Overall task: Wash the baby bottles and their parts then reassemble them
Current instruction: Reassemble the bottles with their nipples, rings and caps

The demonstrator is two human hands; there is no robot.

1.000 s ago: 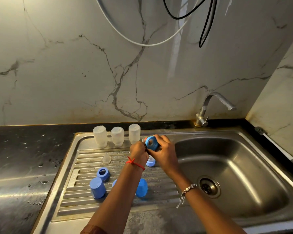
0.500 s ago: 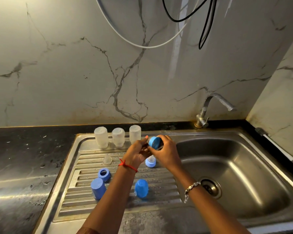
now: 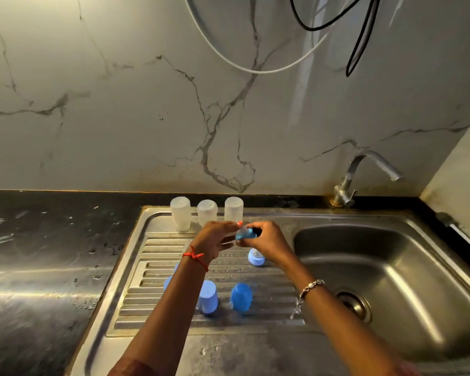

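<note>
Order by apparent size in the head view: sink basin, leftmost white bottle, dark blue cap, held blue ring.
1. Sink basin.
2. Leftmost white bottle and dark blue cap: alike; the cap is nearer, so unranked.
3. Blue ring, partly hidden.

No legible text anywhere.
</note>
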